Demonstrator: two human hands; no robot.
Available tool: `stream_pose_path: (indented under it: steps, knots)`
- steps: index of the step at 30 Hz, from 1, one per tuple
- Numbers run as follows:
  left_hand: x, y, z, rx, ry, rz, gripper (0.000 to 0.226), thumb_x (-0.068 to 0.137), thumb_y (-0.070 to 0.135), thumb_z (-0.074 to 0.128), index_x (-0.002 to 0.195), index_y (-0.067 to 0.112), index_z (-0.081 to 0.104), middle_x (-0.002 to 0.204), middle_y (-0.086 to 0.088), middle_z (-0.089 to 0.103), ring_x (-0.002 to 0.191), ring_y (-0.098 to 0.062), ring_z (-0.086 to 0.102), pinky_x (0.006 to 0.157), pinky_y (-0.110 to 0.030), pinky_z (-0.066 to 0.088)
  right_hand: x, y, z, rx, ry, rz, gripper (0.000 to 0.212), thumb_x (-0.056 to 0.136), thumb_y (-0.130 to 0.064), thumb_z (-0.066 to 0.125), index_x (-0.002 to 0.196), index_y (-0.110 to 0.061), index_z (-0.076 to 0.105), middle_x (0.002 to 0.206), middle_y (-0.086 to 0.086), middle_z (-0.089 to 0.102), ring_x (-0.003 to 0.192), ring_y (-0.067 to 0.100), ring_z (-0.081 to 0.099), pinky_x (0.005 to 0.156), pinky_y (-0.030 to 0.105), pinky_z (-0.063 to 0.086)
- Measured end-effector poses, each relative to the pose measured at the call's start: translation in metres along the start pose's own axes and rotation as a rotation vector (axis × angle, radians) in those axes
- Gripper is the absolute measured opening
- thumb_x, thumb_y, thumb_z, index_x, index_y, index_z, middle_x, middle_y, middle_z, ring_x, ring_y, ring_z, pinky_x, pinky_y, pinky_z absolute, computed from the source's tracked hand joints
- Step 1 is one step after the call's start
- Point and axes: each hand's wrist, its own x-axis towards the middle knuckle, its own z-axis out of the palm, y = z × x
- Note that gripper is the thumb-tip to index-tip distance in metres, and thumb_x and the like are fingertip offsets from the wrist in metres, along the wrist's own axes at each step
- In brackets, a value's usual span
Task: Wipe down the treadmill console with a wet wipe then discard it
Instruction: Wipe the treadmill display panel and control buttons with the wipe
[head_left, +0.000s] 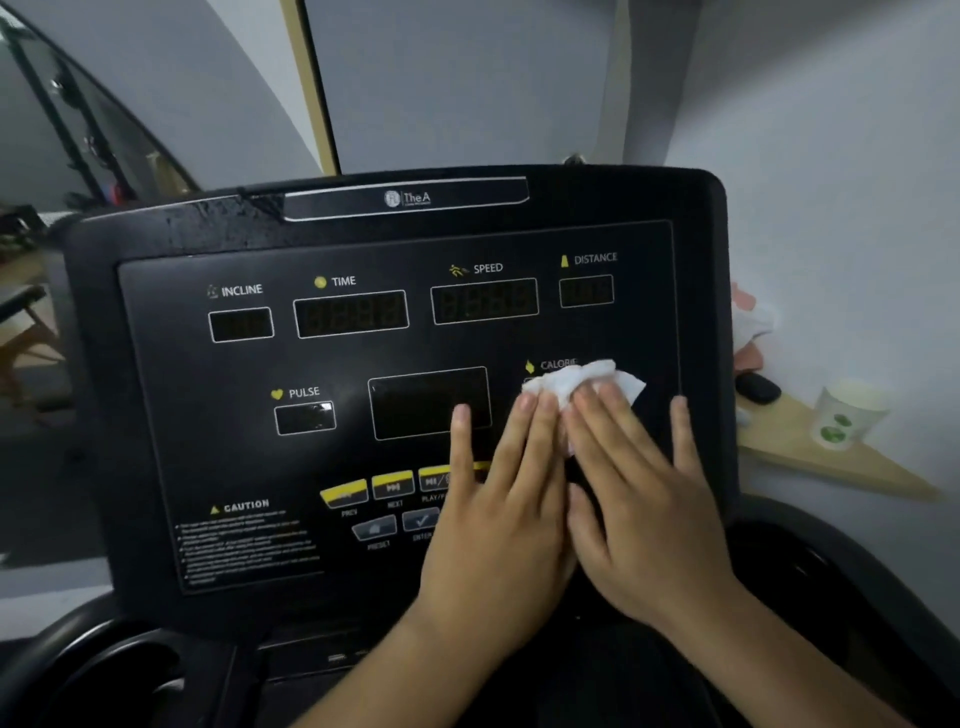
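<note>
Hands: your left hand and right hand lie flat side by side on the right half of the console, fingers straight and a bit spread, pinching nothing.
Wipe: the crumpled white wipe sits under both sets of fingertips, pressed onto the panel at the CALORIE label, just right of the middle screen.
Buttons: the yellow buttons are partly covered by your left hand.
Right side: a paper cup stands on a wooden shelf.

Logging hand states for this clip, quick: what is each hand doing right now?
Left hand: open, fingers straight, flat on the console at the wet wipe's edge.
Right hand: open, straight fingers pressing the wipe down.
</note>
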Motion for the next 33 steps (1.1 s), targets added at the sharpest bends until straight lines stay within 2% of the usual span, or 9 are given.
stream_pose_path:
  steps: [9, 13, 16, 21, 23, 26, 28, 31, 33]
  knots:
    - [0.031, -0.035, -0.020, 0.027, 0.046, -0.115, 0.068, 0.102, 0.049, 0.025, 0.148, 0.000, 0.032, 0.156, -0.018, 0.033, 0.150, -0.028, 0.017, 0.118, -0.063, 0.003, 0.051, 0.003, -0.015, 0.084, 0.030, -0.053, 0.053, 0.100, -0.032, 0.027, 0.150, -0.012, 0.035, 0.158, 0.001, 0.028, 0.149, 0.010, 0.016, 0.118, 0.062, 0.004]
    - [0.003, -0.038, -0.017, 0.037, -0.029, -0.077, 0.075, 0.100, 0.057, 0.030, 0.146, -0.001, 0.039, 0.157, -0.018, 0.032, 0.150, -0.029, 0.015, 0.119, -0.059, 0.012, 0.027, 0.024, -0.009, 0.088, 0.054, -0.207, 0.048, 0.098, -0.026, 0.037, 0.141, -0.009, 0.049, 0.151, 0.004, 0.041, 0.144, 0.016, 0.032, 0.116, 0.065, 0.010]
    - [0.022, -0.050, -0.023, 0.053, 0.010, -0.074, 0.071, 0.100, 0.054, 0.030, 0.142, -0.002, 0.045, 0.153, -0.019, 0.039, 0.149, -0.031, 0.020, 0.120, -0.056, 0.012, 0.055, 0.024, -0.015, 0.048, 0.081, -0.200, 0.048, 0.098, -0.027, 0.038, 0.140, -0.006, 0.051, 0.150, 0.007, 0.043, 0.143, 0.018, 0.034, 0.116, 0.066, 0.009]
    - [0.042, -0.057, -0.023, -0.028, 0.092, -0.080, 0.064, 0.104, 0.050, 0.022, 0.149, 0.007, 0.037, 0.150, -0.027, 0.038, 0.145, -0.038, 0.027, 0.120, -0.052, 0.016, 0.068, 0.016, -0.016, 0.042, 0.071, -0.175, 0.053, 0.096, -0.027, 0.040, 0.146, -0.010, 0.043, 0.156, 0.005, 0.035, 0.148, 0.018, 0.022, 0.117, 0.064, 0.005]
    - [0.023, -0.048, -0.018, -0.030, 0.055, -0.064, 0.069, 0.104, 0.052, 0.017, 0.145, 0.002, 0.042, 0.151, -0.026, 0.037, 0.146, -0.037, 0.026, 0.119, -0.052, 0.020, 0.046, 0.016, -0.008, 0.018, 0.076, -0.202, 0.054, 0.094, -0.025, 0.042, 0.146, -0.010, 0.043, 0.155, 0.005, 0.035, 0.147, 0.021, 0.026, 0.115, 0.067, 0.007]
    - [0.002, -0.040, -0.015, 0.022, -0.015, -0.049, 0.071, 0.102, 0.055, 0.027, 0.144, 0.000, 0.043, 0.152, -0.021, 0.039, 0.147, -0.033, 0.025, 0.118, -0.056, 0.021, 0.034, 0.019, -0.002, 0.015, 0.098, -0.216, 0.051, 0.091, -0.020, 0.044, 0.141, -0.010, 0.049, 0.150, 0.004, 0.044, 0.144, 0.020, 0.033, 0.115, 0.068, 0.008]
    - [0.013, -0.045, -0.018, 0.043, 0.018, -0.055, 0.070, 0.101, 0.055, 0.030, 0.144, 0.001, 0.042, 0.152, -0.018, 0.040, 0.147, -0.032, 0.026, 0.116, -0.060, 0.020, 0.048, 0.018, -0.007, 0.003, 0.101, -0.206, 0.051, 0.092, -0.020, 0.044, 0.142, -0.011, 0.049, 0.149, 0.003, 0.046, 0.143, 0.018, 0.033, 0.115, 0.068, 0.007]
    - [0.042, -0.053, -0.025, 0.047, 0.063, -0.054, 0.068, 0.102, 0.051, 0.026, 0.151, 0.004, 0.023, 0.160, -0.014, 0.025, 0.150, -0.031, 0.017, 0.118, -0.060, 0.013, 0.071, 0.013, -0.015, -0.009, 0.078, -0.184, 0.054, 0.093, -0.022, 0.040, 0.146, -0.012, 0.043, 0.154, 0.003, 0.038, 0.146, 0.017, 0.027, 0.115, 0.068, 0.004]
    - [0.042, -0.054, -0.024, -0.017, 0.040, -0.054, 0.069, 0.103, 0.051, 0.024, 0.151, 0.002, 0.026, 0.160, -0.016, 0.024, 0.150, -0.029, 0.016, 0.120, -0.056, 0.013, 0.068, 0.010, -0.014, 0.002, 0.070, -0.177, 0.055, 0.093, -0.023, 0.039, 0.146, -0.010, 0.042, 0.155, 0.004, 0.038, 0.147, 0.018, 0.026, 0.115, 0.068, 0.005]
